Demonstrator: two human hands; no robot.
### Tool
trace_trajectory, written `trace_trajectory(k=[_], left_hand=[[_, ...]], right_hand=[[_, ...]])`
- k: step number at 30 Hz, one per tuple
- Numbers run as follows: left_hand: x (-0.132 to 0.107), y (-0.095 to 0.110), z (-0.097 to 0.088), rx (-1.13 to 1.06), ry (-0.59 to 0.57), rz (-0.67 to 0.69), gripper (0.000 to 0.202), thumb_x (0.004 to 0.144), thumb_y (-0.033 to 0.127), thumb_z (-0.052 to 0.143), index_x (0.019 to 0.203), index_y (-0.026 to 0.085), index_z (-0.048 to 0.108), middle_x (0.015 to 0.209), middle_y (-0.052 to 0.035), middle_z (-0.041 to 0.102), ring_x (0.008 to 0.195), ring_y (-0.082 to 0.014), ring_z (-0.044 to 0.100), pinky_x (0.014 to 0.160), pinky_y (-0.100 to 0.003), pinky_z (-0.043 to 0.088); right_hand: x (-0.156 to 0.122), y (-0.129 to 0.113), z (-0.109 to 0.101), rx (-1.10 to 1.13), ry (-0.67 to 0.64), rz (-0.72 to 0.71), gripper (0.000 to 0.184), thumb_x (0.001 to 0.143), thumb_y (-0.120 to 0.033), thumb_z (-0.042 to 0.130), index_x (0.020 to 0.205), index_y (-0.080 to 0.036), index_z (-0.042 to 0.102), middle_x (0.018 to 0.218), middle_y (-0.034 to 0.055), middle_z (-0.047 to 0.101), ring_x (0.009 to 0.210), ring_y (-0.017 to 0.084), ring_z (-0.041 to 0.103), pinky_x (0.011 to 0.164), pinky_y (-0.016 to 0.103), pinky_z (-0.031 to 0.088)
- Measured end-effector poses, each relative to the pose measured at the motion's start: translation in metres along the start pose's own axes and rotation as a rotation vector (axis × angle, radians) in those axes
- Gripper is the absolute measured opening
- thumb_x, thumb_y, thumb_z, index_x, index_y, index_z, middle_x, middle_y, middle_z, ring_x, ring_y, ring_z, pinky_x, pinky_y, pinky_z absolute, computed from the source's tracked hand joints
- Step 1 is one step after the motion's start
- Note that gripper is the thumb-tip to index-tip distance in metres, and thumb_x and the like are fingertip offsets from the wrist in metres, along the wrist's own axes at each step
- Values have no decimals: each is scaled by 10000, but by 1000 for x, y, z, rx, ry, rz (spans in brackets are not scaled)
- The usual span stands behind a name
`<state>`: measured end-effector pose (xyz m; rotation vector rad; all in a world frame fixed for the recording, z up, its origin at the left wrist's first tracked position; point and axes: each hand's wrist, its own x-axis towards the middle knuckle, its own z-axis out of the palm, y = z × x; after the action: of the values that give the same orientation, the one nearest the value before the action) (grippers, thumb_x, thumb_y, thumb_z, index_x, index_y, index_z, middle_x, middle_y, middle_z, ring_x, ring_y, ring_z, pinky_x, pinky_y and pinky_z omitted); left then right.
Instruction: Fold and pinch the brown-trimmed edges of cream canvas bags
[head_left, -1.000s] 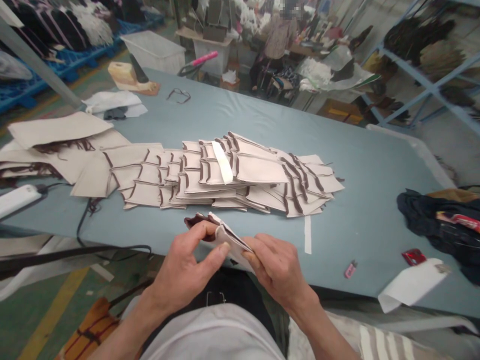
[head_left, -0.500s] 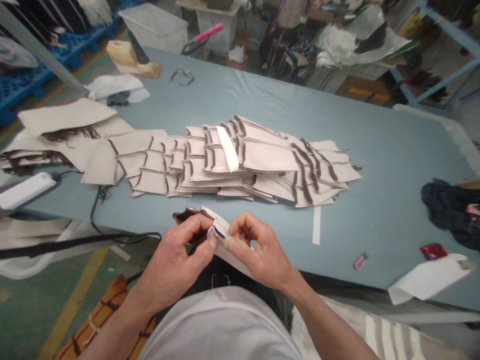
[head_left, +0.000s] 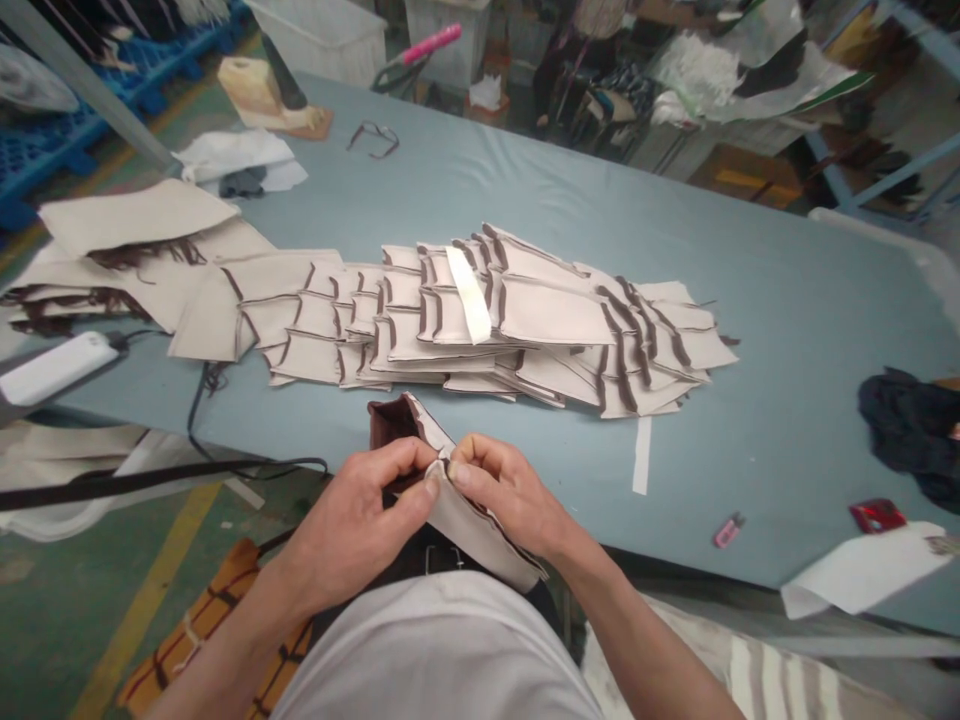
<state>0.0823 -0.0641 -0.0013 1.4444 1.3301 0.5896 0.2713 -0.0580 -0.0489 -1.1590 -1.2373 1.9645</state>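
Observation:
Between my hands, at the near edge of the table, is a sewn fabric piece (head_left: 480, 535), cream on one face and dark brown on the other. My left hand (head_left: 382, 505) pinches it near the middle of its edge. Right beside it, my right hand (head_left: 510, 490) grips the same edge between thumb and fingers. One end of the piece stands up, folded, with its brown face showing; the other end hangs toward my body. Just beyond lies a long overlapping pile of similar cream pieces (head_left: 555, 310) with dark brown edges. A pale strip (head_left: 469, 295) rests on the pile.
On the blue-grey table (head_left: 787, 350) are eyeglasses (head_left: 373, 140), a small pink tool (head_left: 727, 530), a red item (head_left: 877, 516), white paper (head_left: 862, 570) and dark cloth (head_left: 911, 435). A white device (head_left: 56, 368) with a cord sits at left. A black strap (head_left: 165, 480) crosses the near left edge.
The fabric piece has been turned and opened out, so more of its brown face and its hanging cream part show. Both hands keep hold, now closer together. The view has shifted slightly.

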Motion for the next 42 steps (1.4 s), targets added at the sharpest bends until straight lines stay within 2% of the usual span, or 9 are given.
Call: trace_trajectory(k=[4,10,16,19,22,28,34,39,42], left_hand=[[2,-8,-1,-29,-7,8,232,910,328,574,752,198,684,692,-12,666,653,-175,573,619,-266,470],[7,-15,-6,40,5,46,191,879,334,636,733,214,663,728,6,652,701,-174,587,653,-256,467],[13,-18,-7,54,44,15,288,927,356,582,681,214,629,674,10,648,664,-165,544,640,-257,456],[9,-26,2,57,161,13,319,933,365,558,649,220,547,610,30,566,589,-148,489,571,-249,408],[5,-40,15,35,336,7,329,947,373,537,657,231,473,588,55,468,544,-132,435,534,-238,373],[9,-53,33,-336,473,-126,445,979,544,600,684,216,544,650,33,516,603,-148,484,558,-235,452],[21,-60,33,-731,503,-308,546,749,720,829,801,205,656,704,14,665,659,-178,591,607,-259,555],[24,-77,14,-392,377,-219,637,833,812,678,709,187,653,665,7,616,632,-166,548,574,-243,514],[23,-82,6,-107,258,-145,609,864,788,642,729,198,708,705,-9,672,687,-196,620,662,-259,543]], right_hand=[[2,1,0,11,-25,9,410,900,-583,669,816,-215,510,684,-77,431,603,93,355,548,230,306],[-2,-6,10,-261,137,-109,153,898,-285,638,807,-219,534,680,-66,534,623,103,449,569,226,355],[0,-1,22,-433,282,-148,196,936,-366,632,826,-226,549,677,-49,587,583,114,482,574,243,387],[0,4,28,-523,317,-183,190,976,-387,623,895,-214,618,750,-17,647,643,131,546,635,259,410],[2,8,33,-520,228,-210,278,1034,-368,553,801,-219,576,691,-34,598,628,120,518,627,255,377],[20,23,35,-586,255,-481,251,920,-233,547,723,-246,393,622,-55,486,540,109,405,547,260,311],[47,47,39,-801,493,-771,108,776,-166,522,744,-254,469,565,-43,574,456,129,489,499,283,304],[54,50,30,-964,553,-852,117,838,-168,522,759,-251,498,598,-33,626,464,133,552,502,289,317],[52,54,22,-1007,564,-820,148,875,-150,515,762,-245,513,613,-30,629,475,132,559,514,295,325]])
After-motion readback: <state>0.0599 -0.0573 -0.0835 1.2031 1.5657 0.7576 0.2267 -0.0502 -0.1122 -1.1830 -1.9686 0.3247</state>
